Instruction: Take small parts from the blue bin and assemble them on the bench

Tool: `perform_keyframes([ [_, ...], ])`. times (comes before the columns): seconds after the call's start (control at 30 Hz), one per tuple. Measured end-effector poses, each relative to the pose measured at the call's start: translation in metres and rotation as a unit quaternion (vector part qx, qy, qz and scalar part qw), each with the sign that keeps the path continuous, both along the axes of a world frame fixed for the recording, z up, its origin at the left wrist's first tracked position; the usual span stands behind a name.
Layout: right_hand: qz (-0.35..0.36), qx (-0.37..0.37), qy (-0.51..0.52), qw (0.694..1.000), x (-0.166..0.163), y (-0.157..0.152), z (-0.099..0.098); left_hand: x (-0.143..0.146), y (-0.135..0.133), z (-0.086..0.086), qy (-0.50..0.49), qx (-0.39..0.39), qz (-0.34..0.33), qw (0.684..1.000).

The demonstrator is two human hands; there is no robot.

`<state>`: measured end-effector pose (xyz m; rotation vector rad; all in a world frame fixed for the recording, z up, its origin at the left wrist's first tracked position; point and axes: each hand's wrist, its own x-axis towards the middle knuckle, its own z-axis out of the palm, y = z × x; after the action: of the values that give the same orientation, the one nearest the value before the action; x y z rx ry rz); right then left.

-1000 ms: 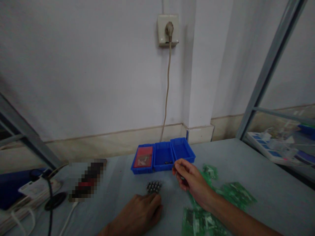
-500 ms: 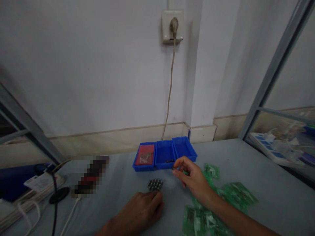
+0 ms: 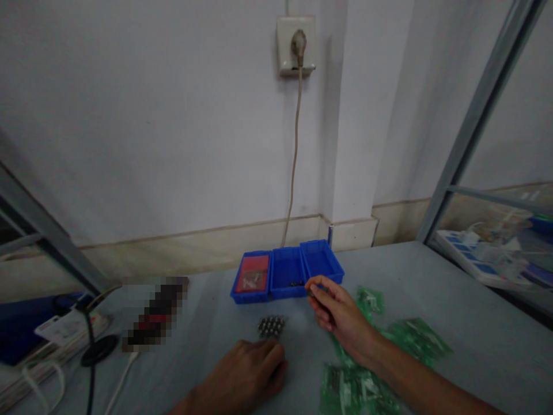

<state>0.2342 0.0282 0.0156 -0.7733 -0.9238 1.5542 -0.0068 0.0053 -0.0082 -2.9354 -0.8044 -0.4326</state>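
My left hand rests on the table with its fingers curled under, just in front of a cluster of small shiny dark metal pieces. What its fingertips hold, if anything, is hidden. My right hand is raised at the front edge of the middle blue bin, thumb and forefinger pinched together. A small dark bit shows at the pinch, too small to name. A few small dark pieces lie in that bin. The left blue bin holds a red sheet with a clear bag on it.
Green plastic packets lie under and around my right forearm. A right blue bin adjoins the middle one. To the left are a pixelated object, cables and a black round base. Metal frame posts stand at both sides.
My right hand has shifted slightly, its fingers closing more and covering the small piece in the pinch. My left hand stays nearly in place. The whole view has moved a little.
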Motion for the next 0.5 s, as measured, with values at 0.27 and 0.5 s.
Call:
perform_keyframes([
  [0.27,-0.008,0.010,-0.027,1.000,-0.0004,-0.0026,0.0009,0.0014,-0.0012,0.0015,0.023,0.007,0.013,1.000],
  [0.5,-0.019,0.008,-0.063,0.998,-0.0018,-0.0013,0.0022,0.0031,-0.0019,0.0031,0.049,0.021,0.026,0.998],
])
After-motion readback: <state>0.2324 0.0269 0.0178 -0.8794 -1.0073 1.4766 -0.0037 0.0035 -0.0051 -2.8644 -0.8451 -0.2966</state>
